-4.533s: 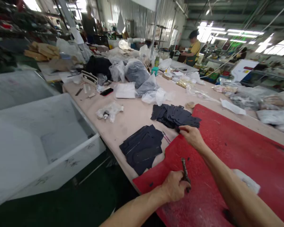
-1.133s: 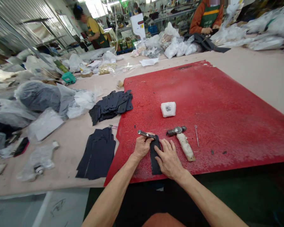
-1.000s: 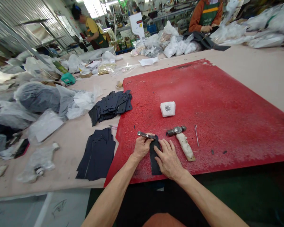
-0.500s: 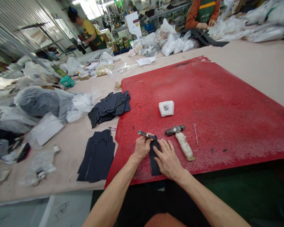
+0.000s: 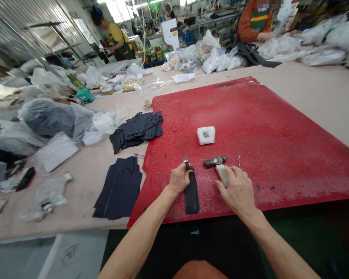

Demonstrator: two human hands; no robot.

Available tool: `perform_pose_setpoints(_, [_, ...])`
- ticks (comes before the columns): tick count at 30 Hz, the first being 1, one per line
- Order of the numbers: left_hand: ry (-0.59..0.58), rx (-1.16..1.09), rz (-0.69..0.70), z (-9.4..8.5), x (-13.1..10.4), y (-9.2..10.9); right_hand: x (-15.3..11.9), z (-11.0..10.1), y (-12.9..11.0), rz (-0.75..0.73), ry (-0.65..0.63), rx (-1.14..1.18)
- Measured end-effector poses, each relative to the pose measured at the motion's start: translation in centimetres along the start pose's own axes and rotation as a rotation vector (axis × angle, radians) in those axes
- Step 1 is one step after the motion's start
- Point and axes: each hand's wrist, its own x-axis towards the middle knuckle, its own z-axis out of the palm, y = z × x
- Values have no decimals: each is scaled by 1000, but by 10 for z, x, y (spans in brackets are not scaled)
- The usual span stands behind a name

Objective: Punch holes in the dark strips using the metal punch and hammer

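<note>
On the red mat (image 5: 221, 104), my left hand (image 5: 180, 178) is closed round a metal punch (image 5: 186, 162), which stands at the upper end of a dark strip (image 5: 191, 195). The strip lies lengthwise toward me. To the right, my right hand (image 5: 239, 186) is over the pale wrapped handle of a hammer (image 5: 216, 161), thumb on one side and fingers on the other, apart. Whether it grips the handle is hard to tell. The hammer's head points left. A thin metal rod (image 5: 239, 161) lies just beyond my right fingers.
A white block (image 5: 206, 135) sits farther back on the mat. Left of it are a loose pile of dark pieces (image 5: 138, 130) and a neater stack (image 5: 118, 188). Plastic bags (image 5: 54, 118) crowd the left side. Two people work beyond the table.
My right hand has left the dark strip and moved right onto the hammer's handle. The punch in my left hand has swung from leaning left to more upright.
</note>
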Motion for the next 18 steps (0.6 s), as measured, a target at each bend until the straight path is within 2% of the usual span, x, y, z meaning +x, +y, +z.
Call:
perform_pose_setpoints(3, [4, 27, 25, 0, 1, 2, 6, 0, 15, 96, -169, -67])
perform_pose_setpoints(6, [16, 48, 52, -2, 1, 5, 12, 1, 19, 252, -285, 112])
perform_pose_setpoints(8, [21, 48, 71, -3, 1, 6, 16, -1, 17, 437, -401, 443])
perform_pose_setpoints(10, [32, 42, 86, -4, 0, 8, 19, -5, 14, 593, -523, 881])
perform_pose_setpoints(12, [45, 36, 94, -5, 0, 8, 21, -11, 9, 674, -570, 1208])
perform_pose_setpoints(13, [53, 34, 96, -5, 0, 8, 23, -17, 6, 703, -568, 1279])
perform_pose_setpoints(15, [61, 33, 95, -5, -1, 7, 27, -36, -3, 707, -514, 1282])
perform_pose_setpoints(16, [61, 36, 92, -5, -1, 7, 29, -50, -10, 648, -476, 1256])
perform_pose_setpoints(18, [54, 45, 87, -4, -1, 6, 34, -87, -27, 410, -346, 1167])
